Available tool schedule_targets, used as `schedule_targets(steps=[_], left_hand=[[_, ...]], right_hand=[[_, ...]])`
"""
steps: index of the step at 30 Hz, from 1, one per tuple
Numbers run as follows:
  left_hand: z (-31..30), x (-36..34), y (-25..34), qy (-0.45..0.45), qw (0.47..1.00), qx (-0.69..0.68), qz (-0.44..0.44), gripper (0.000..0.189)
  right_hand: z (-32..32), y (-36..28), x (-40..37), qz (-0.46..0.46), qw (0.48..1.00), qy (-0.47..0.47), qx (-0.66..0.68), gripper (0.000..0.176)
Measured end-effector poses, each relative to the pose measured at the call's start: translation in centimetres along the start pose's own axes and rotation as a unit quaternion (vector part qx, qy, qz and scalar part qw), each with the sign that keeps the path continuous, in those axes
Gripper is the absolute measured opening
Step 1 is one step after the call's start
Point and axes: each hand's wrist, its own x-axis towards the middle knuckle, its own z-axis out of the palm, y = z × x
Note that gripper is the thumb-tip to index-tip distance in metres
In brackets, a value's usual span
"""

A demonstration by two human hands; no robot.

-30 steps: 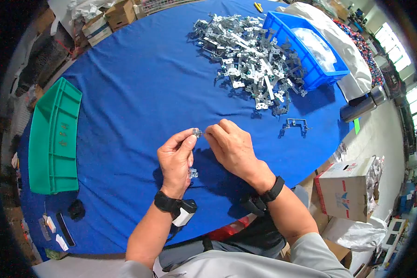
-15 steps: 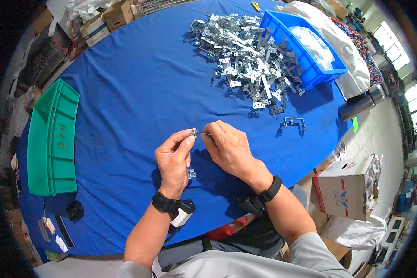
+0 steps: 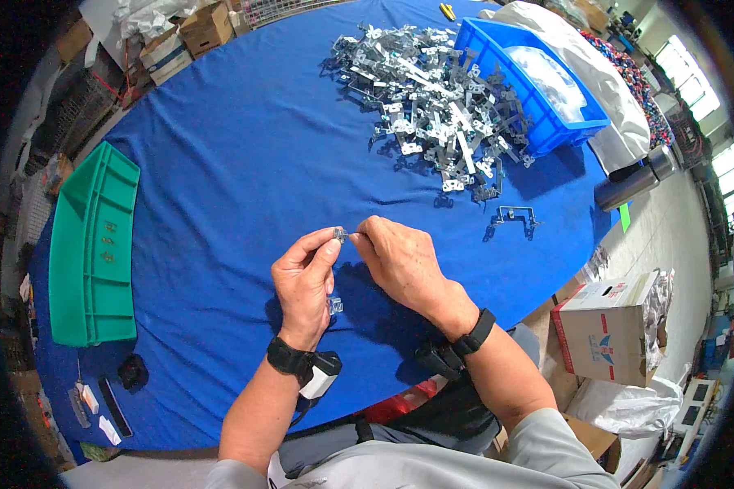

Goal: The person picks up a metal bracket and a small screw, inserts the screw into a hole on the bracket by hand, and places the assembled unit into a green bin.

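My left hand [image 3: 304,281] pinches a small metal piece [image 3: 339,235] between thumb and forefinger, above the blue cloth. Close on its right, my right hand [image 3: 400,262] has its thumb and forefinger together on a thin wire-like part [image 3: 354,235] that reaches to the metal piece. A second small shiny clip [image 3: 335,306] shows at the palm side of my left hand, partly hidden by the fingers. Both hands are in the middle of the view, with a narrow gap between their fingertips.
A heap of metal brackets [image 3: 440,98] lies at the back, beside a blue bin [image 3: 538,90]. One bracket [image 3: 515,213] sits apart. A green tray [image 3: 98,244] is at the left, a steel bottle [image 3: 636,179] at the right edge, a carton [image 3: 599,330] lower right.
My right fingertips have shifted very slightly against the wire-like part. The view has moved a little; both hands keep their pinch.
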Motion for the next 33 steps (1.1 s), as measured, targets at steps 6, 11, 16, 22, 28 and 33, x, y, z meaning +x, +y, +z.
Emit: schedule_targets(steps=[6,11,16,22,28,33], left_hand=[[0.00,-0.02,0.03,0.003,1.000,0.005,-0.001,0.016],[0.00,0.01,0.08,0.004,1.000,0.004,-0.004,0.016],[-0.13,0.07,-0.24,-0.001,1.000,0.023,0.007,0.016],[0.15,-0.01,-0.02,0.007,1.000,0.016,0.007,0.016],[0.02,0.04,-0.03,-0.007,1.000,-0.003,-0.007,0.016],[-0.01,0.03,-0.07,-0.008,1.000,0.003,0.003,0.017]], right_hand=[[-0.20,-0.31,0.23,0.012,0.999,0.010,0.043,0.014],[-0.23,-0.35,0.26,0.010,1.000,-0.014,0.006,0.017],[-0.10,-0.13,0.33,0.011,0.999,0.011,0.048,0.018],[-0.50,-0.83,0.35,0.037,0.998,0.001,0.051,0.015],[-0.10,-0.16,0.29,0.008,0.999,0.005,0.033,0.017],[0.17,-0.12,0.06,0.020,1.000,-0.014,-0.014,0.020]])
